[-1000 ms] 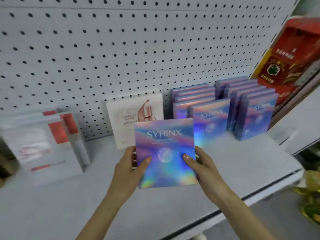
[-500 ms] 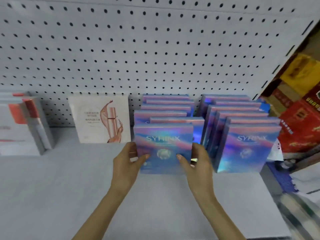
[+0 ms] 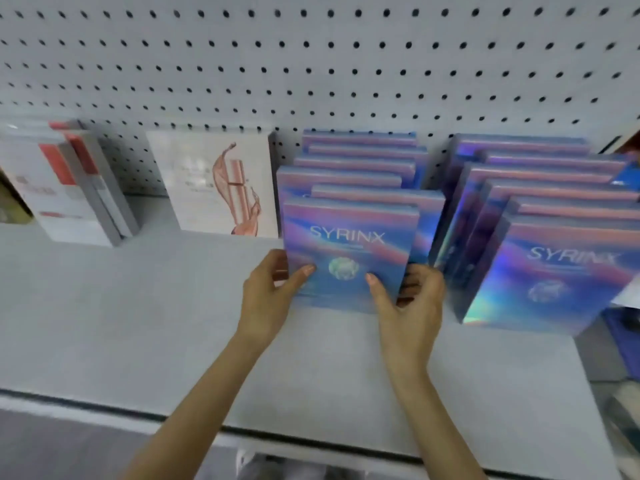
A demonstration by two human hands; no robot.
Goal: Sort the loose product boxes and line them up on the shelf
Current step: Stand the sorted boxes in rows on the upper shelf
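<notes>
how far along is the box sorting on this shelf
Done: a right row and a left row of SYRINX boxes stand at the pegboard. In hand: the left hand and right hand grip the front SYRINX box at the head of the left row. Left: that row looks staggered and likely needs squaring; the white box stands alone beside it.

Left hand (image 3: 266,296) and right hand (image 3: 408,306) grip upright SYRINX box (image 3: 349,251) at front of left row, standing on shelf (image 3: 138,323).
</notes>
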